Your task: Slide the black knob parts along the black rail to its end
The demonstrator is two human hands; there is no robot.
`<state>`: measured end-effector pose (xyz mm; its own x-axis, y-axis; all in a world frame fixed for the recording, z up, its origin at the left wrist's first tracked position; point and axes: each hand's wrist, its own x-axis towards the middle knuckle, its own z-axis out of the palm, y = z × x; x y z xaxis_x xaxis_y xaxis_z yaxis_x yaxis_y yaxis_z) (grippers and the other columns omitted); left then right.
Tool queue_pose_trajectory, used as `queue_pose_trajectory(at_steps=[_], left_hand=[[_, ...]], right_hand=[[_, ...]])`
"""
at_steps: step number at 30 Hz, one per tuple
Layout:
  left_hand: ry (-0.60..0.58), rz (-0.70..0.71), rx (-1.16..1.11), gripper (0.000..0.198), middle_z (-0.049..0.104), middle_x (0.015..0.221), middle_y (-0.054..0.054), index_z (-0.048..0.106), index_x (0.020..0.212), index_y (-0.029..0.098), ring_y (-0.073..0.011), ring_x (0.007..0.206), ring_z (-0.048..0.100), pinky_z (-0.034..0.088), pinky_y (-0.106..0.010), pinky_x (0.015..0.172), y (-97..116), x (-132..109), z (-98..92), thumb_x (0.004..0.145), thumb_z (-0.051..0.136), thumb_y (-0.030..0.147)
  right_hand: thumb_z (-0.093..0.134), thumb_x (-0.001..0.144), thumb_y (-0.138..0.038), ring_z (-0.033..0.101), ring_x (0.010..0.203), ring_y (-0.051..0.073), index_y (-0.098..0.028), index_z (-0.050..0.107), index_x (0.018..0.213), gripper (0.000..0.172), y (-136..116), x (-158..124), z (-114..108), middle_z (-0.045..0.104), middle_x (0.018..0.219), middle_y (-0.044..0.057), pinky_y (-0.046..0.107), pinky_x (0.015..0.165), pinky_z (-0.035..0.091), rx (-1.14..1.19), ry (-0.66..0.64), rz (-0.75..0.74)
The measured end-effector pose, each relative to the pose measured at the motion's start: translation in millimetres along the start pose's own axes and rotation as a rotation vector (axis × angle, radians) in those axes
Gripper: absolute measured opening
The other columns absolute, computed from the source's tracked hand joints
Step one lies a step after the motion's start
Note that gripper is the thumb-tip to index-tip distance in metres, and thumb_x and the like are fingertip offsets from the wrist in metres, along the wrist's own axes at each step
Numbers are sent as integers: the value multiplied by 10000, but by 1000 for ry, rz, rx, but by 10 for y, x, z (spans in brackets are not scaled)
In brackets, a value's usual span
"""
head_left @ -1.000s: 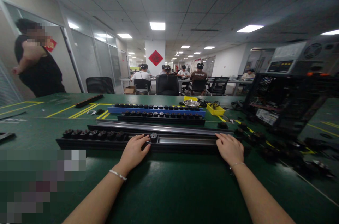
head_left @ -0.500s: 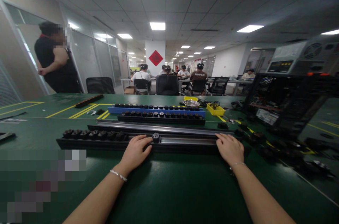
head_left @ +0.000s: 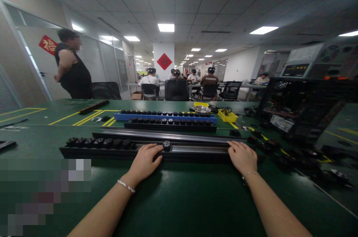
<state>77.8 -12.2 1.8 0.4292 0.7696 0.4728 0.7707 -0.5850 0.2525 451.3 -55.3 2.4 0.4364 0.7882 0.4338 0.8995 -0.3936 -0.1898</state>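
Note:
A long black metal channel [head_left: 200, 150] lies crosswise before me, with a row of black round socket-like modules [head_left: 98, 143] in its left part. One single black module [head_left: 167, 146] sits apart near the channel's middle. Against its left side rest the fingertips of my left hand [head_left: 144, 160], the fingers stretched over the channel and the thumb apart. My right hand [head_left: 243, 157] grips the channel near its right end, fingers over the top; its thumb is hidden. Just behind lies a second black channel [head_left: 167, 135] with a shiny inside.
Farther back are a blue strip [head_left: 134, 117] and another black strip [head_left: 170, 127], both carrying modules. A yellow bin [head_left: 228, 115] and a metal bowl [head_left: 201, 109] stand behind. Loose black parts [head_left: 296, 156] and an open computer case [head_left: 296, 106] occupy the right. A person stands at left.
My left hand and the single module have shifted slightly right along the channel. My right hand has stayed put. The person at left has moved rightward.

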Motion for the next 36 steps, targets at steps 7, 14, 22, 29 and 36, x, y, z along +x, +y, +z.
queue_pose_trajectory(at_steps=[7, 14, 22, 29, 36], left_hand=[[-19, 5, 1, 354, 642, 1175, -17, 599, 1159, 260, -233, 1181, 494, 352, -448, 1030, 34, 4, 9, 818, 513, 305], [-78, 33, 17, 427, 597, 1246, -13, 529, 1239, 279, -239, 1234, 441, 316, -457, 1038, 73, -6, 26, 815, 513, 321], [-108, 28, 36, 458, 573, 1278, -10, 491, 1261, 302, -243, 1253, 418, 289, -467, 1025, 132, -10, -2, 804, 522, 322], [-151, 32, 55, 516, 545, 1309, -17, 445, 1288, 311, -235, 1231, 432, 237, -476, 1032, 154, -3, -15, 781, 541, 317], [-170, 33, 97, 540, 559, 1282, 9, 413, 1302, 340, -223, 1186, 460, 195, -473, 1034, 166, -2, 5, 779, 546, 332]], right_hand=[[289, 848, -344, 427, 1204, 215, -327, 623, 1166, 460, -2, -5, -10, 562, 1279, -40, 420, 993, 302, 6, -16, 0], [293, 847, -339, 434, 1197, 211, -320, 628, 1159, 458, -12, -10, -7, 562, 1280, -37, 417, 999, 294, 7, -1, 9], [286, 853, -335, 415, 1217, 209, -296, 634, 1145, 456, -67, -26, -15, 551, 1293, -20, 436, 1021, 251, 46, -11, 0], [311, 866, -306, 426, 1209, 203, -250, 666, 1064, 410, -392, -137, -20, 591, 1239, 13, 424, 1034, 230, 154, 37, -224], [341, 878, -292, 463, 1168, 192, -220, 639, 1118, 390, -936, -396, -109, 600, 1222, 43, 381, 1017, 274, 327, -72, -462]])
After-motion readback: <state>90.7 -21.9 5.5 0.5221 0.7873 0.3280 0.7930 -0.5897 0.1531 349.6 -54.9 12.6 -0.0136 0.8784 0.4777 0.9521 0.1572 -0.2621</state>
